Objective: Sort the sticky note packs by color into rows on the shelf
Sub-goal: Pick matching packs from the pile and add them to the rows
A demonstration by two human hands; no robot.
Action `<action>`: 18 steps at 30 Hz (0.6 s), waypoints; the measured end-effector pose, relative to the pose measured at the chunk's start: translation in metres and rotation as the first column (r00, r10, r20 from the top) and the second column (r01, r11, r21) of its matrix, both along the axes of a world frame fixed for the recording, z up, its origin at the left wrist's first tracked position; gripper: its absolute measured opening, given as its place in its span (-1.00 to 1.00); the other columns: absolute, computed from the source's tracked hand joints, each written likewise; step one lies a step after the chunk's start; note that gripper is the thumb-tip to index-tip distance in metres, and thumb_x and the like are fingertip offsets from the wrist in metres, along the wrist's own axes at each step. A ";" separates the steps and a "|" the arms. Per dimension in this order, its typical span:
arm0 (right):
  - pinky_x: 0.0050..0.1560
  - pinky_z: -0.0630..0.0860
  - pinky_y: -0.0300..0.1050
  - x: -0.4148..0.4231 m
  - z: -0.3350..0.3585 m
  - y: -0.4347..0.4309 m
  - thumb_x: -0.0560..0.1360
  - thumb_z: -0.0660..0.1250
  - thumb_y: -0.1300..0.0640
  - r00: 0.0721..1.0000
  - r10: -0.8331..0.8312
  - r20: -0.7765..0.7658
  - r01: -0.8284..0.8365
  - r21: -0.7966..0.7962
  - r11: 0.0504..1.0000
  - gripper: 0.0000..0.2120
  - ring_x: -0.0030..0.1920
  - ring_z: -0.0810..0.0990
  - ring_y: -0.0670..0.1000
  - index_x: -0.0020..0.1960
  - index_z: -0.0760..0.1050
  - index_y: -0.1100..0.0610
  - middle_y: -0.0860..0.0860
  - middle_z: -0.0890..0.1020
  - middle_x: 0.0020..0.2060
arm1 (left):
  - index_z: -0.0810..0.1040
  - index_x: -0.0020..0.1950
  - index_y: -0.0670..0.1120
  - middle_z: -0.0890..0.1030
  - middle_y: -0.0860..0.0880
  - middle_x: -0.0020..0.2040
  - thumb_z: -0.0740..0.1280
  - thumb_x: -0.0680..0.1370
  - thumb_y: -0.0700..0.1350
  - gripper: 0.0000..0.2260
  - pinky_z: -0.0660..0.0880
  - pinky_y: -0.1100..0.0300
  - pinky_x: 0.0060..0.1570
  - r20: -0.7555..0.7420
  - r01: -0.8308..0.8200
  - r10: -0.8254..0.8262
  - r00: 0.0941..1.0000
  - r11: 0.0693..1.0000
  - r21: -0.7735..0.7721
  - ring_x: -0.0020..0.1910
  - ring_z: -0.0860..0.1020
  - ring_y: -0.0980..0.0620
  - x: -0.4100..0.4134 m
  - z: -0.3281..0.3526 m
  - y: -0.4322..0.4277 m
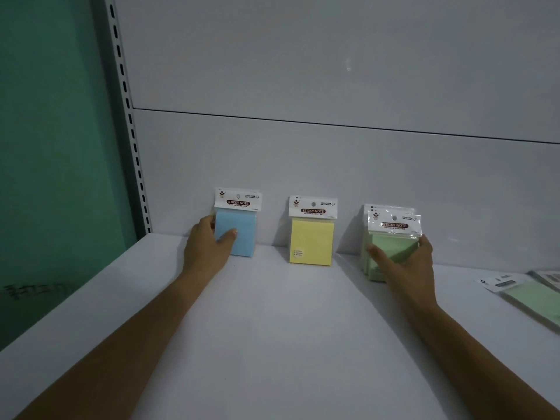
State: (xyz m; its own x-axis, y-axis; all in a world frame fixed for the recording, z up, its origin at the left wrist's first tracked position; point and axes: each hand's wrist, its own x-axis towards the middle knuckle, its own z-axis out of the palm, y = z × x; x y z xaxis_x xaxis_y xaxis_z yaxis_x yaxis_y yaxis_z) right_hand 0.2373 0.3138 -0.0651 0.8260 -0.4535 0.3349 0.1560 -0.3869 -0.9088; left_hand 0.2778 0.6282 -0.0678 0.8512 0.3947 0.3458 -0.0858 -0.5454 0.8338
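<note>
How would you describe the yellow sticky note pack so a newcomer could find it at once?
Look along the white shelf to the grey back panel; three groups of packs lean there. The pale yellow square sticky note pack is the middle one, the only yellow pack in view.

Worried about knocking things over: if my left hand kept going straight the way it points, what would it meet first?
The blue square sticky note pack, which the left hand grips; right behind it, likely, the white shelf back panel.
</note>
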 end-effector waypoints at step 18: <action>0.22 0.44 0.14 0.007 -0.006 -0.005 0.12 0.60 -0.06 0.999 -0.033 -0.038 0.030 -0.071 0.997 -0.03 0.27 0.45 0.07 0.37 0.14 0.03 -0.04 0.43 0.24 | 0.38 0.26 -0.17 0.54 -0.15 0.18 0.51 0.32 0.07 -0.37 0.47 -0.03 0.10 -0.095 0.012 0.002 0.996 0.989 0.146 0.15 0.51 -0.17 -0.001 0.001 -0.004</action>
